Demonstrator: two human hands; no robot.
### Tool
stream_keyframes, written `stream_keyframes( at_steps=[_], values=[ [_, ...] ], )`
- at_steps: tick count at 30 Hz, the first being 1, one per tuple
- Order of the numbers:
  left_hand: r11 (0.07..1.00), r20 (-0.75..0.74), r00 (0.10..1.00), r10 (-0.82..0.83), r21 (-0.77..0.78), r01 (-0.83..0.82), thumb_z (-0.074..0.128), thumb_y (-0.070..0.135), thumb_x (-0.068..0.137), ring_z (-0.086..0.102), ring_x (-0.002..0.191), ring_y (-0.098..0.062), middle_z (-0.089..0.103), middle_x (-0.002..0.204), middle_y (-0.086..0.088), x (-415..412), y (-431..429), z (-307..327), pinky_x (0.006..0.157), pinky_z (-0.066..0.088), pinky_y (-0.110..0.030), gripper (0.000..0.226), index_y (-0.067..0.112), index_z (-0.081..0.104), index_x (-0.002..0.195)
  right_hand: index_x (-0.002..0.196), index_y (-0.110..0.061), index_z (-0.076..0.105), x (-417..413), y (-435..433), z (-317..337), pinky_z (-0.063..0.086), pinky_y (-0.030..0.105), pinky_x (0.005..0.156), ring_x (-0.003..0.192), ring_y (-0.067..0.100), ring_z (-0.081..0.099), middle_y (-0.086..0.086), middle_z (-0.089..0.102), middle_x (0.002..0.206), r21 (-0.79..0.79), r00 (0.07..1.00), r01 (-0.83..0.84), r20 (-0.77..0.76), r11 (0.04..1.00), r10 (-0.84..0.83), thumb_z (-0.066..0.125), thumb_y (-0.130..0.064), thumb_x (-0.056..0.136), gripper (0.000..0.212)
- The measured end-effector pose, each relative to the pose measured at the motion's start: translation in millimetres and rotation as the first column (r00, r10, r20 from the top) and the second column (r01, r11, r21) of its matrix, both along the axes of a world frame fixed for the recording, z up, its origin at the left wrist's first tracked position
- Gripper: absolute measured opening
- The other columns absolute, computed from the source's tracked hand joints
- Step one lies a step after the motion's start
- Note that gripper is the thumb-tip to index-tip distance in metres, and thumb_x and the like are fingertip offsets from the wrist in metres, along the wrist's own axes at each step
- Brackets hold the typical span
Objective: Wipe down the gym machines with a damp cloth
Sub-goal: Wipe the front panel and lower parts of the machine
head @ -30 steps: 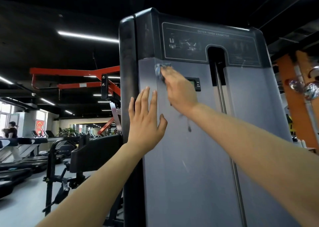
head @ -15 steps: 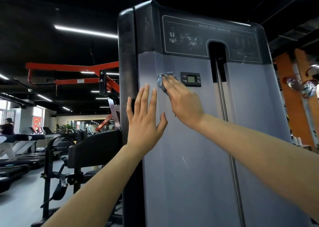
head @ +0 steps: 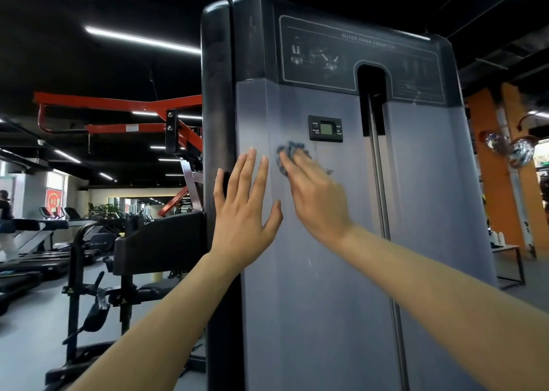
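A tall gym machine [head: 312,301] with a grey front and black top stands in a dim gym, with treadmills [head: 32,260] far left and a red frame [head: 113,104] behind. Its top reads "OUTER THIGH ABDUCTOR", above a small display [head: 326,128]. The left hand [head: 243,209] lies flat on the grey front, fingers spread. The right hand [head: 318,191], fingers straight, presses a blue cloth [head: 286,153] to the front just below the display.
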State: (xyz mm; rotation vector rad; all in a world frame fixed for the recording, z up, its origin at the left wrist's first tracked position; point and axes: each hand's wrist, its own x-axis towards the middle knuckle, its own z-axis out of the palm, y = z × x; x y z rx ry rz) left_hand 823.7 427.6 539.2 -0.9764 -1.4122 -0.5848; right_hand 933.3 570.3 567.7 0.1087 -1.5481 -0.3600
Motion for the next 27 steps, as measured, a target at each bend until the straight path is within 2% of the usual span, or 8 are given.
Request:
stream_keyframes(
  at_steps=[3, 6, 9, 12, 15, 19, 23, 27],
  values=[
    [1.000, 0.017, 1.000, 0.006, -0.015, -0.006, 0.041, 0.046, 0.107, -0.006, 0.166, -0.022, -0.004, 0.180, -0.005, 3, 0, -10, 0.131, 0.010, -0.062, 0.078, 0.017, 0.007, 0.172, 0.155, -0.011, 0.053, 5, 14, -38, 0.049, 0.038, 0.116, 0.150, 0.025, 0.047, 0.009, 0.054, 0.158, 0.073, 0.999, 0.011, 0.052, 0.997, -0.015, 0.063, -0.004, 0.105, 0.052],
    [1.000, 0.035, 0.999, 0.015, -0.026, -0.014, 0.040, 0.045, 0.107, -0.007, 0.166, -0.023, -0.005, 0.180, -0.006, 6, 1, -18, 0.131, 0.010, -0.062, 0.079, 0.017, 0.006, 0.172, 0.151, -0.012, 0.058, 11, 20, -16, 0.055, 0.036, 0.106, 0.143, 0.027, 0.054, 0.009, 0.060, 0.151, 0.133, 0.995, 0.058, 0.074, 0.989, -0.068, 0.066, 0.002, 0.101, 0.053],
    [1.000, 0.046, 0.999, 0.012, -0.024, -0.011, 0.040, 0.044, 0.107, -0.006, 0.166, -0.024, -0.003, 0.180, -0.007, 9, 1, -22, 0.131, 0.009, -0.062, 0.078, 0.016, 0.007, 0.172, 0.143, -0.015, 0.067, 14, 11, 30, 0.062, 0.039, 0.082, 0.123, 0.027, 0.065, 0.007, 0.063, 0.144, 0.034, 0.998, 0.054, 0.021, 0.998, -0.055, 0.064, -0.002, 0.100, 0.044],
    [1.000, 0.057, 0.998, -0.012, -0.027, 0.013, 0.041, 0.041, 0.108, -0.007, 0.166, -0.023, -0.003, 0.180, -0.006, 11, 0, -25, 0.132, 0.007, -0.060, 0.077, 0.017, 0.007, 0.172, 0.137, -0.016, 0.071, 16, -6, 48, 0.063, 0.044, 0.077, 0.114, 0.026, 0.066, 0.002, 0.068, 0.134, -0.091, 1.000, -0.003, -0.013, 0.996, 0.002, 0.057, -0.015, 0.106, 0.033],
    [0.999, 0.056, 0.998, -0.015, -0.049, 0.018, 0.041, 0.039, 0.109, -0.006, 0.166, -0.023, -0.003, 0.180, -0.007, 12, -2, -29, 0.132, 0.008, -0.060, 0.076, 0.016, 0.007, 0.172, 0.134, -0.015, 0.072, 19, -15, 20, 0.062, 0.041, 0.082, 0.115, 0.024, 0.066, 0.000, 0.072, 0.129, -0.072, 1.000, -0.006, 0.001, 0.997, 0.006, 0.058, -0.014, 0.106, 0.031],
    [0.996, 0.055, 0.998, -0.011, -0.087, 0.015, 0.042, 0.038, 0.109, -0.005, 0.167, -0.025, -0.002, 0.180, -0.009, 15, -7, -47, 0.132, 0.011, -0.060, 0.075, 0.015, 0.009, 0.172, 0.124, -0.014, 0.074, 24, -10, -54, 0.060, 0.039, 0.077, 0.110, 0.024, 0.066, 0.000, 0.072, 0.123, -0.046, 0.999, -0.029, 0.044, 0.999, 0.031, 0.064, -0.007, 0.101, 0.026],
    [0.994, 0.075, 0.997, -0.012, -0.108, 0.021, 0.042, 0.039, 0.111, -0.004, 0.167, -0.025, -0.002, 0.180, -0.009, 20, -11, -74, 0.132, 0.011, -0.059, 0.074, 0.015, 0.009, 0.172, 0.122, -0.010, 0.075, 28, 4, -119, 0.060, 0.042, 0.078, 0.106, 0.029, 0.067, 0.005, 0.071, 0.128, 0.029, 0.983, -0.068, 0.172, 0.997, 0.062, 0.066, -0.003, 0.101, 0.024],
    [0.993, 0.089, 0.996, 0.011, -0.119, 0.000, 0.043, 0.035, 0.111, -0.004, 0.167, -0.025, -0.002, 0.180, -0.010, 25, -11, -91, 0.132, 0.012, -0.059, 0.073, 0.013, 0.009, 0.172, 0.114, -0.013, 0.076, 35, 1, -90, 0.059, 0.044, 0.071, 0.104, 0.027, 0.064, 0.002, 0.069, 0.120, 0.004, 0.975, -0.068, 0.210, 0.998, 0.066, 0.066, -0.002, 0.097, 0.023]
  ],
)
